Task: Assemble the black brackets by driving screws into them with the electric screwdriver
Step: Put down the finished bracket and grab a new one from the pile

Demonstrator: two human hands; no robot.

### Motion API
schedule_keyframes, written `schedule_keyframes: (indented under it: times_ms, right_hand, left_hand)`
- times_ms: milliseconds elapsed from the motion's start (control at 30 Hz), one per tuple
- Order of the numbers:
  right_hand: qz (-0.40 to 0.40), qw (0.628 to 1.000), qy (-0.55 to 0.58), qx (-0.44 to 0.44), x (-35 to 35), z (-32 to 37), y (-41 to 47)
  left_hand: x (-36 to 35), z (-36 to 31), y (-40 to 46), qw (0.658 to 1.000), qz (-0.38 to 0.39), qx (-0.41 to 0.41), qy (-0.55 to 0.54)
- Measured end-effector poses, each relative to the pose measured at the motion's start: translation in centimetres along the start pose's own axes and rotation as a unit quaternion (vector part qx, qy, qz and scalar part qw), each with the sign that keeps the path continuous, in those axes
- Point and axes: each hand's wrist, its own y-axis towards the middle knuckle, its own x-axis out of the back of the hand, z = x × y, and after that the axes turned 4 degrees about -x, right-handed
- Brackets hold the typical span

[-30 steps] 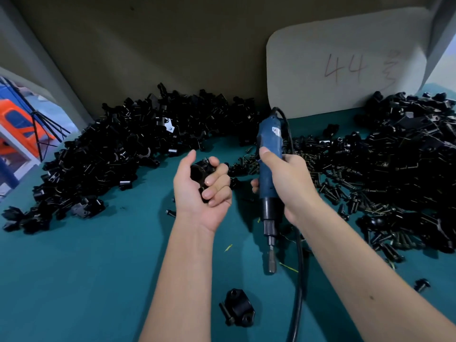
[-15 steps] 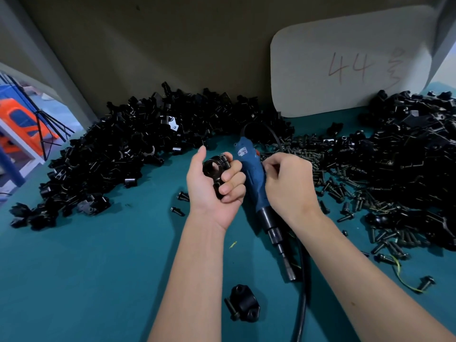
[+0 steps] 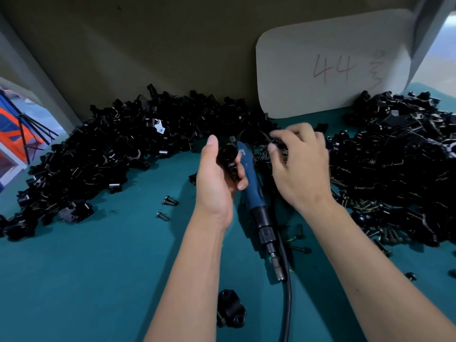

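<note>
The left hand curls its fingers round a black bracket, a glossy ring-shaped clamp with screw holes. Just beside it the blue electric screwdriver lies on the teal table, bit toward the person. The right hand hovers, fingers loosely bent, blurred, over the screws; whether it pinches one cannot be told.
</note>
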Motion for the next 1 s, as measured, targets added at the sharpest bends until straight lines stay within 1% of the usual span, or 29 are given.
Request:
schedule_keyframes:
  times_ms: [67,100,133,167,233,267,333,367,433,467,533,600,633,700,733,767,800,833,867,900,1000]
  right_hand:
    - [0.046,0.982,0.165,0.084,0.6,0.8,0.2]
    - [0.071,0.97,0.207,0.106,0.9,1.2,0.3]
    - [0.085,0.964,0.227,0.11,1.2,1.4,0.3]
    - [0.082,0.964,0.229,0.104,1.6,1.5,0.4]
    - [0.046,0.973,0.214,0.074,2.2,0.7,0.6]
    - [0.027,0.977,0.205,0.052,2.7,0.0,0.7]
    - [0.0,0.982,0.187,0.002,4.4,-1.6,1.4]
    - [-0.006,0.985,0.172,-0.017,5.3,-2.5,1.7]
    - [-0.024,0.991,0.128,-0.044,7.5,-4.3,2.4]
    - [-0.036,0.993,0.101,-0.058,8.6,-5.2,2.8]
    - [-0.04,0.993,0.051,-0.102,11.3,-7.3,3.7]
    - [-0.009,0.984,0.01,-0.18,14.3,-9.6,4.8]
    - [0.015,0.976,-0.025,-0.214,15.5,-10.4,5.3]
    - [0.069,0.965,-0.082,-0.238,17.0,-11.7,6.1]
    - [0.094,0.963,-0.077,-0.242,17.5,-12.3,6.4]
    - [0.121,0.96,-0.048,-0.248,17.9,-12.8,6.6]
    - [0.144,0.957,-0.006,-0.253,18.2,-13.3,6.7]
    - [0.158,0.953,0.034,-0.257,18.7,-13.8,6.8]
    - [0.161,0.949,0.064,-0.264,19.2,-14.4,7.1]
    - [0.151,0.948,0.071,-0.27,19.5,-15.1,7.7]
    - [0.092,0.953,0.034,-0.287,18.7,-17.0,10.6]
  left_hand:
    - [-1.1,0.3,-0.2,0.999,0.021,-0.004,0.033]
    - [-1.6,0.4,-0.3,0.999,0.031,0.005,0.039]
    - [-2.2,0.4,-0.4,0.998,0.043,0.019,0.047]
    - [-3.0,0.5,-0.4,0.996,0.052,0.036,0.054]
    - [-4.9,0.8,-0.1,0.992,0.066,0.071,0.084]
    - [-5.8,1.0,0.1,0.989,0.07,0.075,0.111]
    - [-8.1,1.6,0.7,0.976,0.072,0.045,0.202]
    - [-9.3,1.8,1.0,0.962,0.073,0.017,0.262]
    - [-12.0,2.5,1.5,0.921,0.08,-0.047,0.38]
    - [-13.1,2.8,1.9,0.904,0.078,-0.076,0.413]
    - [-15.8,3.3,2.3,0.895,0.091,-0.118,0.42]
    - [-18.6,4.0,2.6,0.892,0.131,-0.152,0.404]
    - [-19.8,4.4,2.5,0.88,0.158,-0.17,0.414]
    - [-22.0,5.6,2.1,0.831,0.211,-0.2,0.474]
    - [-22.9,6.2,1.9,0.802,0.233,-0.211,0.508]
    - [-23.5,6.8,1.7,0.779,0.244,-0.218,0.535]
    - [-23.6,7.4,1.8,0.766,0.246,-0.223,0.551]
    - [-23.8,7.9,1.9,0.762,0.242,-0.228,0.555]
    - [-23.8,8.2,2.1,0.766,0.233,-0.236,0.551]
    - [-23.9,8.5,2.4,0.774,0.22,-0.248,0.539]
    - [-24.4,8.9,3.9,0.819,0.151,-0.248,0.495]
